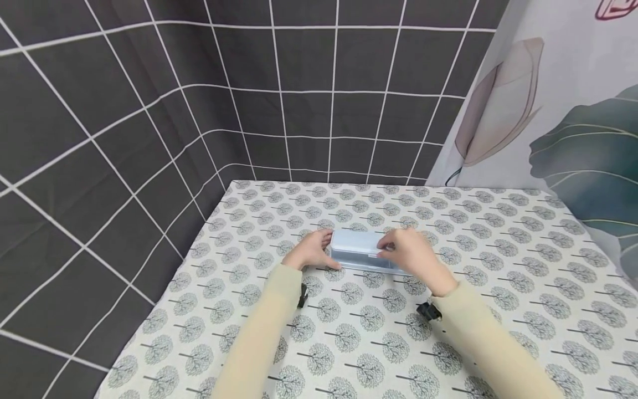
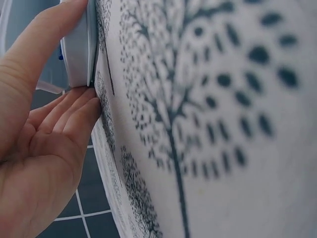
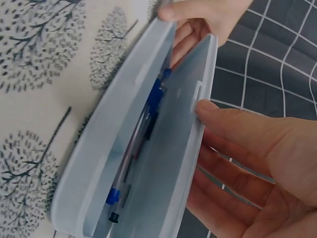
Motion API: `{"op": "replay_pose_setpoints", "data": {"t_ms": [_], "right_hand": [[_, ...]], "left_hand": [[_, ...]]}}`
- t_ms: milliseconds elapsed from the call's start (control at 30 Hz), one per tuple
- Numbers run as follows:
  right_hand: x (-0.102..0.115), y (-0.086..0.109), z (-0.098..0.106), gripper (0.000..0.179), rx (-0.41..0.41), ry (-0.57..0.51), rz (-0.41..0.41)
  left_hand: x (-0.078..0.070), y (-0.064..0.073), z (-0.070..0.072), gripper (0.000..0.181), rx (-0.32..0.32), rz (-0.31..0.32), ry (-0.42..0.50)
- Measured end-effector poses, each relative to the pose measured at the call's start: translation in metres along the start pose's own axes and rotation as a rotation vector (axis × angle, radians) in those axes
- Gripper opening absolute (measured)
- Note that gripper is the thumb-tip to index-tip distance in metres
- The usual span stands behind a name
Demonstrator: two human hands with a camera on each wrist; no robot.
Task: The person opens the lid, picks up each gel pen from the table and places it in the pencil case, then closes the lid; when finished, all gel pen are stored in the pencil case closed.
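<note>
A pale blue plastic pencil case [image 1: 353, 239] lies lengthwise on the table, its hinged lid [image 3: 171, 148] partly raised. My left hand [image 1: 314, 250] grips the case's left end, thumb at the front and fingers round the back; the left wrist view shows that hand [image 2: 54, 144] close to the cloth. At the lid's front edge, by the small catch, my right hand [image 1: 410, 254] pinches the lid between thumb and fingers. Through the gap, the right wrist view shows several pens [image 3: 115, 196] with blue and dark ends inside. The hands hide parts of the case.
A white cloth with grey tree prints [image 1: 349, 338] covers the table. Dark curtains with a white grid [image 1: 304, 111] hang behind and at the left. At the back right hangs a pale curtain [image 1: 503, 160] with leaf and flower prints.
</note>
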State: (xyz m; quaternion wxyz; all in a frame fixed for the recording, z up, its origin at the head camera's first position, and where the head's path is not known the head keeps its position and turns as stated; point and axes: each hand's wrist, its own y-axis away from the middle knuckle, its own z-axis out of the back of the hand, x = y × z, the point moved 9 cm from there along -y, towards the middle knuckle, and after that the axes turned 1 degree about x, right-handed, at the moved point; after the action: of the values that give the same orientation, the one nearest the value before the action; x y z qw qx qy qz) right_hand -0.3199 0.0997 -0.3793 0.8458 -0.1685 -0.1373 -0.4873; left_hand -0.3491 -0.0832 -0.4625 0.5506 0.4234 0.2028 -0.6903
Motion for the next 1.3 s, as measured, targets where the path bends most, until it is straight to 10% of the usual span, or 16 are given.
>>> {"op": "replay_pose_setpoints", "data": {"t_ms": [867, 1200, 1300], "right_hand": [[0.012, 0.011, -0.023, 0.006, 0.046, 0.198, 0.004], [0.003, 0.014, -0.023, 0.016, 0.014, -0.014, 0.008], [-0.004, 0.024, -0.01, 0.026, -0.079, -0.063, 0.029]], "left_hand": [[-0.002, -0.012, -0.004, 0.11, 0.11, -0.065, -0.131], [0.007, 0.0, 0.002, 0.11, 0.196, -0.032, -0.117], [0.005, 0.008, 0.019, 0.093, 0.112, -0.036, -0.129]]}}
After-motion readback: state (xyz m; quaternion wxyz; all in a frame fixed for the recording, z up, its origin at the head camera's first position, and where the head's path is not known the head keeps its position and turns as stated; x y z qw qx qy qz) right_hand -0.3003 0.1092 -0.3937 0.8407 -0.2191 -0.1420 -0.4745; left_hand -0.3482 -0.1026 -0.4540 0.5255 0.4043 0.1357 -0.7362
